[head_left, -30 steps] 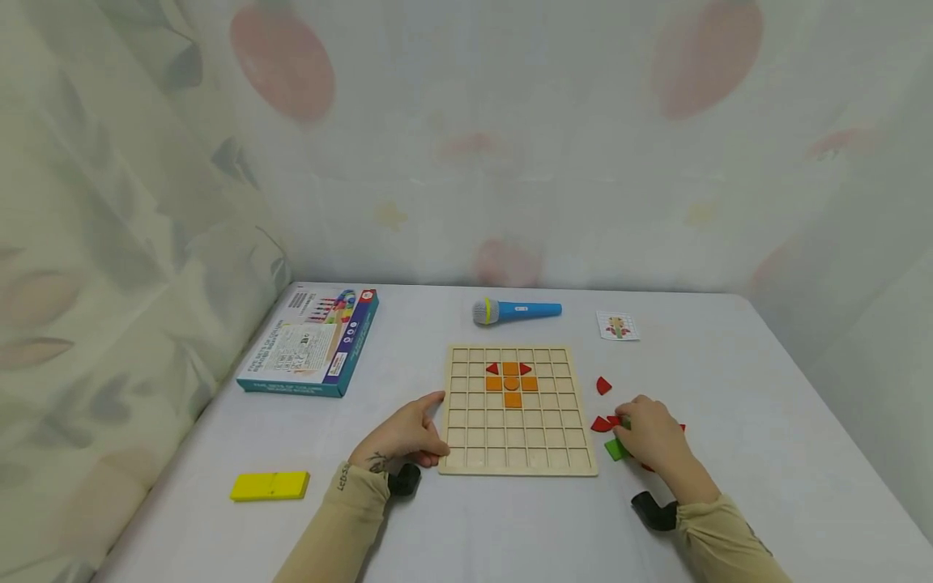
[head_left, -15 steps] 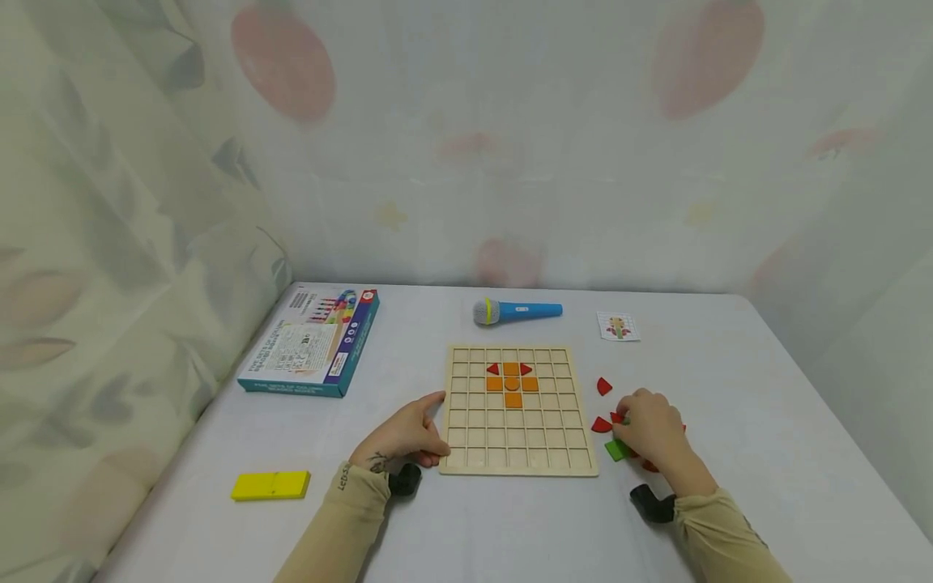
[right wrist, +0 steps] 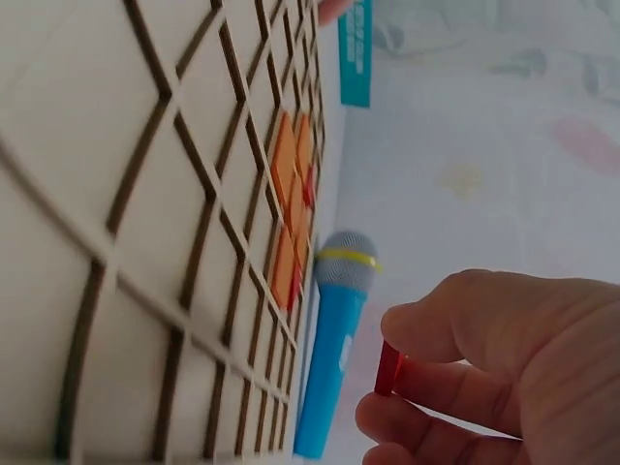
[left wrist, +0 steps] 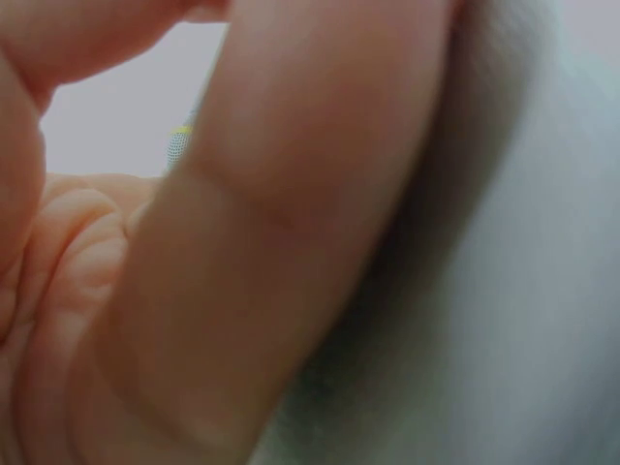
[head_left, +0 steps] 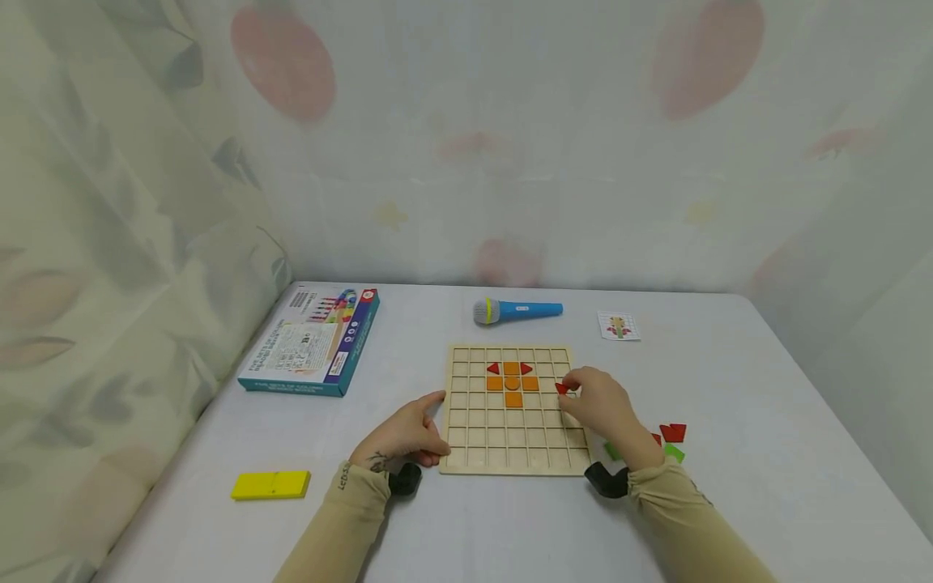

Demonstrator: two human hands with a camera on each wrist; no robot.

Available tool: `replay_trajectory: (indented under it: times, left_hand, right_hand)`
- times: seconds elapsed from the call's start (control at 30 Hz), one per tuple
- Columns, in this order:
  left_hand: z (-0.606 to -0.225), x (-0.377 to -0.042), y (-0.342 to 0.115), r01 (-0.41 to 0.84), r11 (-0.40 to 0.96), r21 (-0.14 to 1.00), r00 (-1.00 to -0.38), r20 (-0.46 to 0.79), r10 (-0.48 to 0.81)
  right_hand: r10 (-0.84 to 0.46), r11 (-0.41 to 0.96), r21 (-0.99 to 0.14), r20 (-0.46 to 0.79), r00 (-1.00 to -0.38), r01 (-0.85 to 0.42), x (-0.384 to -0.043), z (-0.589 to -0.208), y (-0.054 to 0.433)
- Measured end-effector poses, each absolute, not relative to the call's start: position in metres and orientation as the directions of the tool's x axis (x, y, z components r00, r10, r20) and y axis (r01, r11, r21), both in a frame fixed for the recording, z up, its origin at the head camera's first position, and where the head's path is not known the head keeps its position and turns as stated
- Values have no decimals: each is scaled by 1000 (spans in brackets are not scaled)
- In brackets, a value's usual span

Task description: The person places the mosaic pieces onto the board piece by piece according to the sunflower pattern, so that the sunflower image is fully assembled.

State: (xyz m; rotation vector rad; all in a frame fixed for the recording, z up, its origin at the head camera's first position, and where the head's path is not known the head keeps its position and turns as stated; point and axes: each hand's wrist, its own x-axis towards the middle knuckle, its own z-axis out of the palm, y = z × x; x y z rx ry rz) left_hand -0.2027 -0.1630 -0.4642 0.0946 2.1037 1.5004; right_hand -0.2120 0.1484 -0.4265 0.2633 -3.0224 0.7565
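- And here's the right hand (head_left: 601,405), thumb and fingertips pinching a small red piece (head_left: 561,389) over the right side of the wooden board (head_left: 497,438).
- In the right wrist view that piece shows clear of the board's surface, edge-on as a thin strip, its long axis near upright in that picture with a slight lean; fingers cover part of it, so which way it points, I can't tell.
- Look at the board's grid: four orange squares (head_left: 513,399) in a cross, an orange disc (head_left: 513,384) in the middle cell, and two red triangles (head_left: 493,369) up top, tips facing outward.
- Over on the left, the left hand (head_left: 401,433) has its fingers off any grip, thumb and forefinger touching the board's left edge; its wrist view is mostly blurred fingers, with a sliver of microphone (head_left: 519,311) behind.
- Beside the right wrist, red pieces (head_left: 673,433) and green pieces (head_left: 674,452) lie on the desk (head_left: 503,526), some half hidden by the arm.
- Far left sits the box (head_left: 309,340), contents out of sight.
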Motion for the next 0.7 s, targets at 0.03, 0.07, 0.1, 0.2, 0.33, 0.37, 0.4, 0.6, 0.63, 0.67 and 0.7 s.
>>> replay_trajectory:
  times: [0.03,0.07,0.1,0.2,0.33,0.37,0.4,0.6,0.63,0.67,0.7]
  left_hand:
    - [-464,-203,-163,-252,377,891,-847,-391,359]
    - [-464,-203,-163,-253,378,891,-848,-392,357]
    - [-464,-203,-163,-252,378,891,-848,-391,357]
    - [-465,-203,-163,-249,377,892,-850,-388,357]
    - [-465,-203,-163,-244,381,892,-852,-384,355]
    - [-465,-203,-163,-244,383,891,-853,-386,353]
    - [-465,-203,-163,-243,385,890,-853,-386,353]
    - [-466,-204,-163,-245,383,891,-847,-388,362]
    - [-466,-204,-163,-246,381,891,-847,-389,363]
    - [-466,-204,-163,-246,380,892,-847,-388,364]
    - [-466,-204,-163,-247,379,892,-846,-389,364]
  right_hand:
    - [-172,869,-460,59,-983,-180,-214,-429,143]
    - [-179,873,-450,60,-982,-187,-215,-431,139]
    - [-185,879,-436,60,-981,-193,-217,-433,135]
    - [-204,887,-417,34,-978,-199,-219,-438,124]
    - [-234,891,-393,27,-972,-226,-221,-445,116]
    - [-241,892,-386,34,-970,-236,-221,-446,115]
    - [-249,892,-378,46,-967,-248,-221,-447,114]
    - [-260,897,-342,101,-960,-279,-221,-451,109]
    - [-259,899,-337,105,-960,-279,-221,-451,108]
    - [-258,901,-333,107,-960,-279,-221,-451,107]
    - [-258,901,-332,110,-960,-280,-221,-451,107]
